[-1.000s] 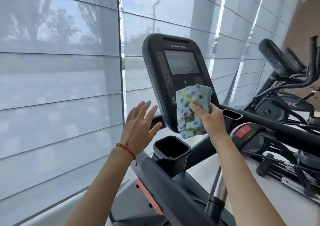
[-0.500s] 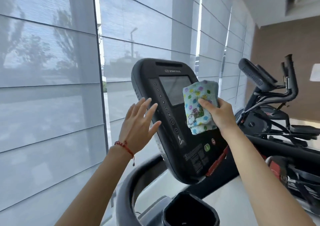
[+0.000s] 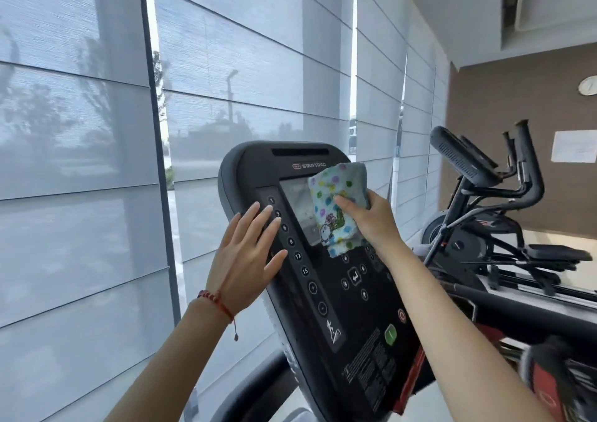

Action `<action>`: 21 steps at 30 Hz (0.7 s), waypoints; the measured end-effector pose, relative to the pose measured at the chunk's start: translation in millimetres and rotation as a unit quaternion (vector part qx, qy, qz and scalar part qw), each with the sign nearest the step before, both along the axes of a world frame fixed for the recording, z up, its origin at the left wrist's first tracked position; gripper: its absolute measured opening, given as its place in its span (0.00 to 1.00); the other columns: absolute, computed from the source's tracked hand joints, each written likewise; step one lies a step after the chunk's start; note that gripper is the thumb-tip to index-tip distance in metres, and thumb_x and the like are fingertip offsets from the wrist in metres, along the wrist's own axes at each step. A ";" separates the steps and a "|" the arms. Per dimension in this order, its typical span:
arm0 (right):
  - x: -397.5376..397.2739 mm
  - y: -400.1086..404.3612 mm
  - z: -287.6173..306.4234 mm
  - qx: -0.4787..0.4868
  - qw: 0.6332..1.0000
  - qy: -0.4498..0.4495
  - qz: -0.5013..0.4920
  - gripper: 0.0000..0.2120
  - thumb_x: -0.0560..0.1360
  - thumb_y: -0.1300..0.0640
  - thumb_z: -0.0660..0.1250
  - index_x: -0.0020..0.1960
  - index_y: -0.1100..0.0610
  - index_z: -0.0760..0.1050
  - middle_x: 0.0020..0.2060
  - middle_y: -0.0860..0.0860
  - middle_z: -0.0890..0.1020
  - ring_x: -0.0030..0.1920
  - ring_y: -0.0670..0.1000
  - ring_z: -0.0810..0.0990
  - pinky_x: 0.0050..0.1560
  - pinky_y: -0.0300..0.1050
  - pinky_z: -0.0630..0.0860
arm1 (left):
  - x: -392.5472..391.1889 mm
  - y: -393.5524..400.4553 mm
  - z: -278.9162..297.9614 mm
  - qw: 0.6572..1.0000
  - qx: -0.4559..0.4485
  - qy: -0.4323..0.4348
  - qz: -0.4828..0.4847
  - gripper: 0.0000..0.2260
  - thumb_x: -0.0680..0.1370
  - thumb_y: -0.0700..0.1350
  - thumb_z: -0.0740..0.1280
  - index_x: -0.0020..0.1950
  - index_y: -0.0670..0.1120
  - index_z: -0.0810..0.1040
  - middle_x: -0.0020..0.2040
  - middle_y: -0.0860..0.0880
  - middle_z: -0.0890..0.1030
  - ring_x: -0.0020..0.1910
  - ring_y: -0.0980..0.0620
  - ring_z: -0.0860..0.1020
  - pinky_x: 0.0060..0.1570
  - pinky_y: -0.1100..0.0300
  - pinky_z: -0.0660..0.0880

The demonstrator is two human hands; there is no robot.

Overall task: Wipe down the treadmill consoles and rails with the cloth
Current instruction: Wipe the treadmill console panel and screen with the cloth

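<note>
My left hand (image 3: pixel 244 253) lies flat, fingers spread, against the console (image 3: pixel 326 292) edge, I judge to steady it. My right hand (image 3: pixel 371 218) pinches the folded cloth (image 3: pixel 337 207) against the screen (image 3: pixel 298 208).

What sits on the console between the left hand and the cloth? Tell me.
In the head view, between the left hand and the cloth lie the column of numbered buttons and a strip of screen.
</note>
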State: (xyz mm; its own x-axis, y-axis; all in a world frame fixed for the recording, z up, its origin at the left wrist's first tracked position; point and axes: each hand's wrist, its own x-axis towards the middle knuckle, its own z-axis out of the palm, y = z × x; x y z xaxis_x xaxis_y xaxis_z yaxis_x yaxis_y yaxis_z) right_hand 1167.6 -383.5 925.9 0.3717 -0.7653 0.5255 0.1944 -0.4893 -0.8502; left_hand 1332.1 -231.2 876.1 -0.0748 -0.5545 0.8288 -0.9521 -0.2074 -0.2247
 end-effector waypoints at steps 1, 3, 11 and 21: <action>5.6 -4.2 1.2 0.000 1.000 0.008 0.001 0.12 0.70 0.54 0.73 0.51 0.56 0.75 0.46 0.53 0.83 0.45 0.51 0.83 0.43 0.42 0.81 | 1.5 -1.9 0.9 1.000 -0.001 -0.008 0.002 0.23 0.78 0.53 0.56 0.63 0.38 0.75 0.66 0.41 0.73 0.69 0.42 0.66 0.66 0.44 0.63; 17.9 -10.1 0.7 0.002 1.000 0.020 0.008 0.14 0.71 0.54 0.72 0.53 0.58 0.76 0.46 0.53 0.83 0.44 0.51 0.82 0.41 0.39 0.79 | 4.1 -4.1 2.5 1.000 -0.004 -0.021 0.009 0.23 0.78 0.52 0.56 0.63 0.38 0.75 0.66 0.40 0.73 0.69 0.42 0.65 0.67 0.45 0.61; 53.9 -22.6 -7.6 -0.006 0.999 0.010 -0.048 0.17 0.71 0.50 0.71 0.53 0.60 0.76 0.45 0.52 0.81 0.42 0.48 0.80 0.34 0.33 0.73 | 7.7 -7.5 2.5 0.999 -0.012 -0.046 0.019 0.23 0.78 0.53 0.56 0.63 0.37 0.76 0.66 0.41 0.73 0.70 0.43 0.65 0.69 0.47 0.59; 68.2 -16.2 1.5 -0.098 0.995 0.019 -0.020 0.17 0.65 0.49 0.77 0.47 0.56 0.77 0.39 0.47 0.82 0.41 0.46 0.81 0.38 0.34 0.75 | 10.3 -7.5 2.6 0.998 -0.019 -0.058 0.009 0.22 0.79 0.52 0.58 0.64 0.38 0.75 0.67 0.41 0.72 0.71 0.43 0.63 0.69 0.45 0.60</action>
